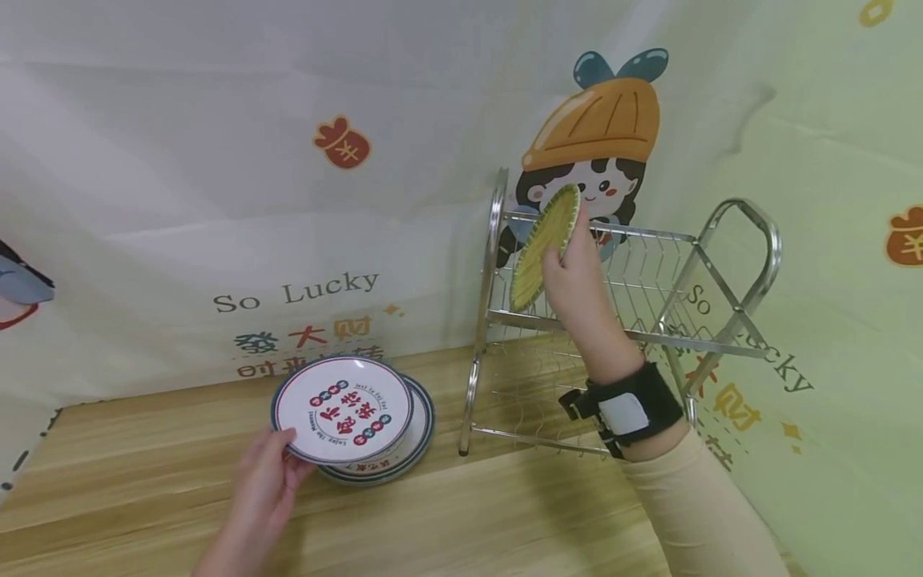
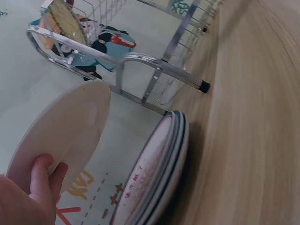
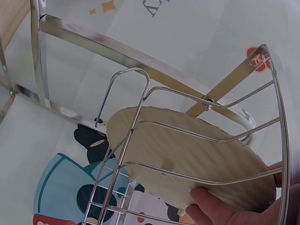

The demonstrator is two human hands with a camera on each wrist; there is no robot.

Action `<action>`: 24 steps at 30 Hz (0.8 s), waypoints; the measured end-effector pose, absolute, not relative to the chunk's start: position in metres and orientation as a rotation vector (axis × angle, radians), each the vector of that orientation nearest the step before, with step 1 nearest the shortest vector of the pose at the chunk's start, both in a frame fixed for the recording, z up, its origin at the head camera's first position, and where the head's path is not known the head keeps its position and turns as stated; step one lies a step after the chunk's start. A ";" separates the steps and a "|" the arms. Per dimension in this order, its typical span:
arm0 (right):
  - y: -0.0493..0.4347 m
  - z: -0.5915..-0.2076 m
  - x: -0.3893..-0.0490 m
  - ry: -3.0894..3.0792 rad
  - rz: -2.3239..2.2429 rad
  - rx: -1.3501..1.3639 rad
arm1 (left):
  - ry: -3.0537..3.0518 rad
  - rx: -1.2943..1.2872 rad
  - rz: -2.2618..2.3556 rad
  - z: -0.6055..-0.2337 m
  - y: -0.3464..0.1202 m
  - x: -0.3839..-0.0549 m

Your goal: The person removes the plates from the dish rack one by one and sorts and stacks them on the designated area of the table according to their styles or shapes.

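My left hand (image 1: 270, 465) grips the near-left rim of a white plate (image 1: 342, 409) with red lettering and a blue edge. It is tilted up above a stack of similar plates (image 1: 418, 449) on the table; its plain underside shows in the left wrist view. With my right hand (image 1: 577, 268) I hold a yellow-green plate (image 1: 544, 248) with a scalloped rim. That plate stands on edge at the left part of the upper tier of a metal dish rack (image 1: 656, 332). In the right wrist view, rack wires cross in front of its pale face (image 3: 187, 150).
The two-tier rack stands on the wooden table (image 1: 461, 513) against a printed cloth backdrop (image 1: 216, 160). Its lower tier (image 1: 534, 385) lies beneath my right forearm. A black strap (image 1: 638, 409) with a white patch is around my right wrist.
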State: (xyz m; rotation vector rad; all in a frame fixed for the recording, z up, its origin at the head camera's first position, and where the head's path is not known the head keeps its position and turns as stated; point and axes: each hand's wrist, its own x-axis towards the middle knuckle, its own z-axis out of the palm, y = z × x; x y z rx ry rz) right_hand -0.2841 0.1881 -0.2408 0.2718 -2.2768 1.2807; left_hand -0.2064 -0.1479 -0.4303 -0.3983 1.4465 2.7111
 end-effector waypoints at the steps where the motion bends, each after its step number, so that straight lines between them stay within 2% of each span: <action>1: 0.188 -0.241 -0.284 -2.280 1.283 0.267 | 1.466 -0.440 2.694 -0.434 -0.147 -0.208; 5: 0.186 -0.242 -0.285 -2.279 1.283 0.260 | 1.527 -0.514 2.663 -0.446 -0.142 -0.213; 24: 0.187 -0.242 -0.285 -2.250 1.292 0.276 | 1.667 -0.476 2.558 -0.470 -0.125 -0.222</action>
